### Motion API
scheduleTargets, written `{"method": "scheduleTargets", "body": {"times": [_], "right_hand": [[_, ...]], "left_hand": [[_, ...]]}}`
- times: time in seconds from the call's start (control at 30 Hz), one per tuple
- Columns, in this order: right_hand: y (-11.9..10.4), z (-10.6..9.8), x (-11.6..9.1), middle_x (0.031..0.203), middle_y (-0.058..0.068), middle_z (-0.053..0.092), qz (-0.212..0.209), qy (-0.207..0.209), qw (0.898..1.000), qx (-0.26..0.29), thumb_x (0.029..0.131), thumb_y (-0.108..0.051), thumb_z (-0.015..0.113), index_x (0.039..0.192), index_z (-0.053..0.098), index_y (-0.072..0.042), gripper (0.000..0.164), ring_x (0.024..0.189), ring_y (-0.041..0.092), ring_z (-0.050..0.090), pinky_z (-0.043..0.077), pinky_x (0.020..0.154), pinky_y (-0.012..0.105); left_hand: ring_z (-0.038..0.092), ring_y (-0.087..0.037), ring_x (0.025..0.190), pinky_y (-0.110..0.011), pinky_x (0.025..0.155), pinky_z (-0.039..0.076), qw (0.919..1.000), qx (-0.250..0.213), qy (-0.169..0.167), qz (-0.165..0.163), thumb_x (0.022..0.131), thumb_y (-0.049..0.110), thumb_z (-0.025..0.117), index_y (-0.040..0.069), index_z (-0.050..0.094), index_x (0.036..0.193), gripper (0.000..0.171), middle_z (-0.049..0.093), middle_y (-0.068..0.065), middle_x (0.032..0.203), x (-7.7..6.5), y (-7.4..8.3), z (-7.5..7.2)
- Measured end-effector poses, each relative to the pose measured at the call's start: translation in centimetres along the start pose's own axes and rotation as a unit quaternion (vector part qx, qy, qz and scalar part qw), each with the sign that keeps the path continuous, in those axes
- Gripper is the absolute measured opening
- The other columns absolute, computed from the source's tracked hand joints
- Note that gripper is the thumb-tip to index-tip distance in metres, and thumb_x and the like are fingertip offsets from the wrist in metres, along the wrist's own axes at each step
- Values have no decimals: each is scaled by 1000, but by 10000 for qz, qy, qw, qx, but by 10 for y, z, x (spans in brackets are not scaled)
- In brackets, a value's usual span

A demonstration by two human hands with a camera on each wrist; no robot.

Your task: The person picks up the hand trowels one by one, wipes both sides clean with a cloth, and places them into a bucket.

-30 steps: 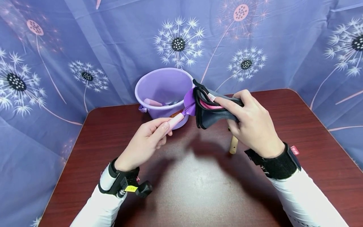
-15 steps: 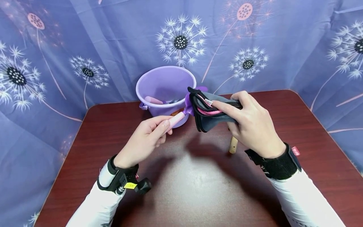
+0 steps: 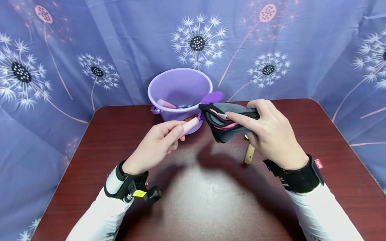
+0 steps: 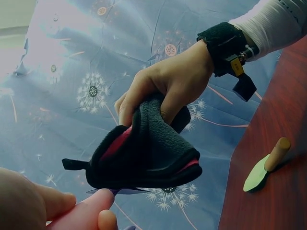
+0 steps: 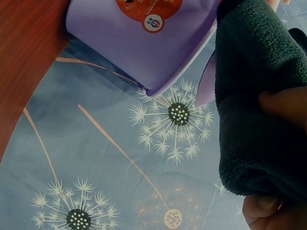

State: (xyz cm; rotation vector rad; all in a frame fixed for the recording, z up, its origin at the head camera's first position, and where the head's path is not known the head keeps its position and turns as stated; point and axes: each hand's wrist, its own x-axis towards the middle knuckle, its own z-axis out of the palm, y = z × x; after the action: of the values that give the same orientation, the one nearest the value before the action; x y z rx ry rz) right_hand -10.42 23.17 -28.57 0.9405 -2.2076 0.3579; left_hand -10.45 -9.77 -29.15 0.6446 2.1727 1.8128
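Purple tool (image 3: 213,97) up by the bucket (image 3: 181,85), blade part-hidden by grey cloth (image 3: 217,120), left hand (image 3: 158,142) pinching its pink handle (image 3: 190,125), right hand (image 3: 272,134) gripping the cloth, bucket contents (image 3: 166,104) mostly hidden, wooden-handled tool (image 3: 249,154) on counter (image 3: 81,160) half-covered from above.

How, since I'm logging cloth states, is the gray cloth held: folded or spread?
Folded. The gray cloth is gripped in the right hand, its black edges stacked in layers with pink showing between.
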Motion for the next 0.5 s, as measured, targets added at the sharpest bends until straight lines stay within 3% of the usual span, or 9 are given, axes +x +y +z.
{"method": "scheduleTargets", "body": {"times": [0.33,0.5], "right_hand": [[4,-1,1,116,28,58,91,143,9998,-99,78,14,56,132,76,-24,69,90,46,54,45,69,52],[6,-1,0,116,29,58,235,220,9994,-153,84,9,55,130,76,-24,61,91,47,54,46,69,54]], "left_hand": [[38,-16,59,-28,54,32,9998,211,27,16,113,18,53,4,69,124,24,57,-11,89,1,2,0],[36,-15,59,-28,53,29,10000,70,0,-24,113,18,53,3,69,124,24,57,-11,89,0,3,-1]]}}
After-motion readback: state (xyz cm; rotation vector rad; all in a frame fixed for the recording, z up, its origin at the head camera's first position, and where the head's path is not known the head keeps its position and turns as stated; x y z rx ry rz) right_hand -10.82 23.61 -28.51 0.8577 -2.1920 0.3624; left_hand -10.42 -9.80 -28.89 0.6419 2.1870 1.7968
